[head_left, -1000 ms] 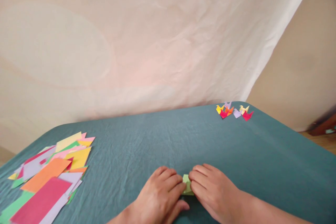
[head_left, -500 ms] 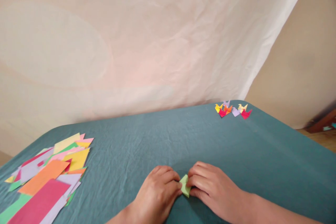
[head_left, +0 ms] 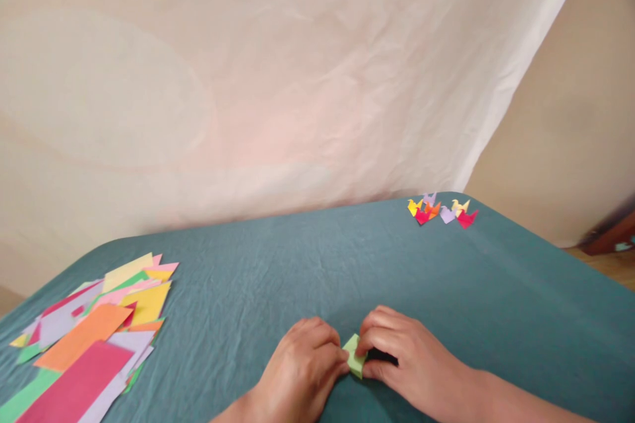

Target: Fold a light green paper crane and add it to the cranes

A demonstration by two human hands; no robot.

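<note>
Right hand (head_left: 419,357) (palm down) on green paper (head_left: 356,365)

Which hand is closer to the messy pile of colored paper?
Left. The left hand is right of the colored paper pile; the right hand is farther right, beyond the folded green paper.

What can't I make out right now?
Head view:
Green paper: parts hidden by the left hand and right hand.
Paper pile: lower sheets, under upper ones; nearest sheets, cut off by the picture's bottom edge.
Folded birds: creases, too small.
Reddish-brown object: cut off by the right edge.
</note>
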